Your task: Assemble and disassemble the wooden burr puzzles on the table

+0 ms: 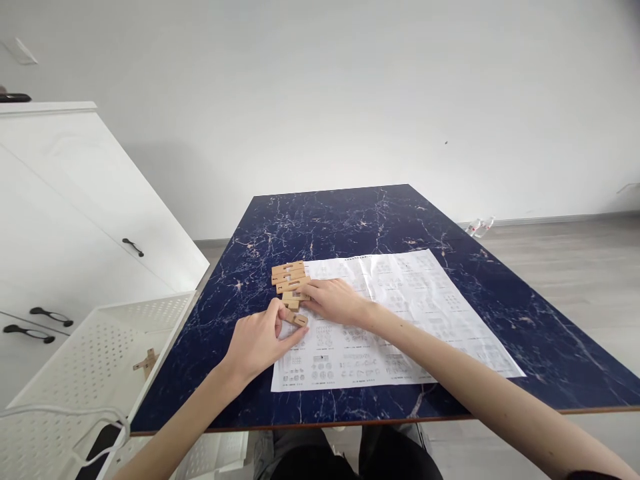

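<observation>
Left hand [255, 341]: pinches one wooden piece [301, 321]. Right hand [336, 299]: fingers at the adjoining row of wooden blocks [287, 287], grip indeterminable. Row location: left edge of printed sheet [400, 293], blue table [325, 227]. Probable hazard: a sideways nudge could skew the row.

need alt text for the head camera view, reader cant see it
A person's left hand holds a small wooden piece while the right hand touches a row of notched wooden pieces at the left side of a printed sheet. The sheet lies on a dark blue, white-veined table.
</observation>
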`<state>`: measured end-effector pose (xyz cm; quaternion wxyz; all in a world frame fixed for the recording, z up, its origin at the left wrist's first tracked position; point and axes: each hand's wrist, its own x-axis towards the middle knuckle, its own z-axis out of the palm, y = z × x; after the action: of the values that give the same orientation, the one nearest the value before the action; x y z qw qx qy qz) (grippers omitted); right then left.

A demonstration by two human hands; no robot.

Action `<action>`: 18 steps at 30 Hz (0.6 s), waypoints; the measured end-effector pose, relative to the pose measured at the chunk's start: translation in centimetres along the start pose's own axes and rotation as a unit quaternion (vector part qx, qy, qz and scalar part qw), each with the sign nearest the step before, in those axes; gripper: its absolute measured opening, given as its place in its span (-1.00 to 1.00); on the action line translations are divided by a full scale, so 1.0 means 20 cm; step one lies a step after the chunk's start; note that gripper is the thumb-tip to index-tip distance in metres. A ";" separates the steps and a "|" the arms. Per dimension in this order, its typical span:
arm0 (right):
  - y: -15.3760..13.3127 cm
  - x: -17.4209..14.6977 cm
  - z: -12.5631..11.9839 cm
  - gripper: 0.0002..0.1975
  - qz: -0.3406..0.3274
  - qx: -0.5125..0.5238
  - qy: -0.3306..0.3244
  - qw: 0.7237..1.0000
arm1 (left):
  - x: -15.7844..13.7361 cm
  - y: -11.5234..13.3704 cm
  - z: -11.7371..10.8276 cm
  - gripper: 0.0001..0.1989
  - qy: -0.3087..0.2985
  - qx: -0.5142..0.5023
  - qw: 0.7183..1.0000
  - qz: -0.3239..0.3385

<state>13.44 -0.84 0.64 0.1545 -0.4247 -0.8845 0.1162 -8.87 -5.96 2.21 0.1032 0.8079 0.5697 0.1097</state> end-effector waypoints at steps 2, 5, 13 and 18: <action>0.00 0.02 0.01 -0.77 -0.008 0.006 -0.002 1.000 | -0.01 0.00 0.01 -0.57 0.017 0.014 1.000 -0.007; -0.01 0.02 0.01 -0.67 -0.014 0.019 0.000 1.000 | -0.02 0.00 0.03 -0.61 0.046 0.029 0.998 -0.011; 0.01 -0.12 -0.03 -0.63 -0.030 0.065 0.018 0.997 | -0.04 -0.04 0.07 -0.60 0.087 0.025 0.995 0.034; 0.08 -0.18 -0.04 -0.70 -0.026 0.093 0.042 0.994 | 0.00 -0.04 0.03 -0.57 0.141 -0.038 0.987 0.062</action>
<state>17.06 -2.68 0.18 0.2330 -0.3894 -0.8735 0.1763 -9.49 -5.76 1.31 0.0453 0.8134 0.5230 0.2507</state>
